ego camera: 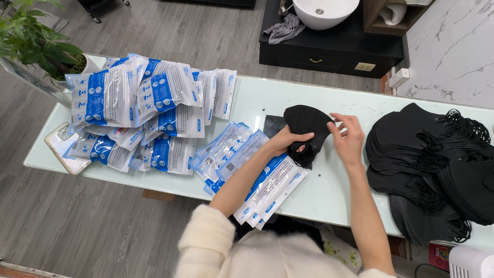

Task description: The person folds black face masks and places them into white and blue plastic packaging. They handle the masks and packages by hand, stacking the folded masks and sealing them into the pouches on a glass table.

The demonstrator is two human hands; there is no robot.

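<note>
The black face mask (304, 123) I hold is folded flat, its ear loops bunched at the lower end; it hovers just above the pale glass table (329, 190)

Potted plant (36, 44), phone (64, 149), washbasin (324, 11)

One desk (329, 190) carries everything counted here. On it lies one black mask (307, 127) held apart from the rest, with two hands on it: the left hand (288, 141) and the right hand (349, 139). To the right of that mask sits one large heap of black masks (432, 164), too many and too overlapped to count. To its left lie two groups of blue-and-white packets: a fan (247, 170) just beside it, and a bigger pile (144, 113) beyond; their numbers cannot be told. One phone (64, 149) lies at the desk's far left edge.
</note>
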